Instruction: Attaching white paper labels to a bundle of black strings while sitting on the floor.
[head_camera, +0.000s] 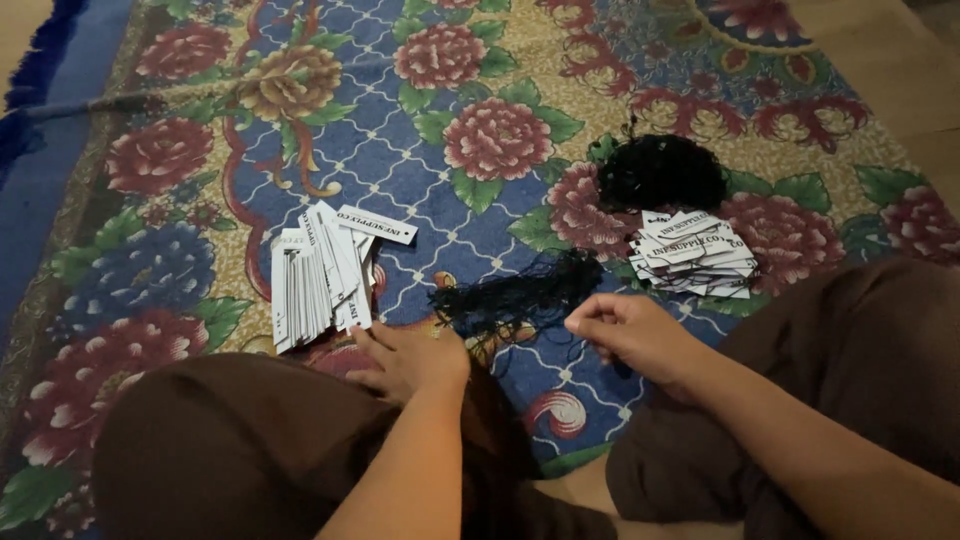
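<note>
Floral carpet (420, 150) — a large patterned floor covering in blue, red and gold, on which all items lie; the person's knees in brown cloth frame the lower edge. Left stack of white paper tags (318, 275) — fanned rows of narrow printed cards, just beyond and slightly left of the left hand (412, 358), whose fingertips touch the nearest cards; its grip lies flat and loosely spread, holding nothing that can be seen. Tangle of black strings (660, 172) — a dark, rounded heap well beyond the right hand (632, 330). Right pile of white tags (692, 253) — a looser heap just beyond the right hand, touching the tangle's near edge. Loose bundle of black strings (520, 292) — lying between the two hands. The right grip is pressed together, thumb against fingers, apparently pinching a thin strand from this bundle; the strand itself is too fine to confirm.
</note>
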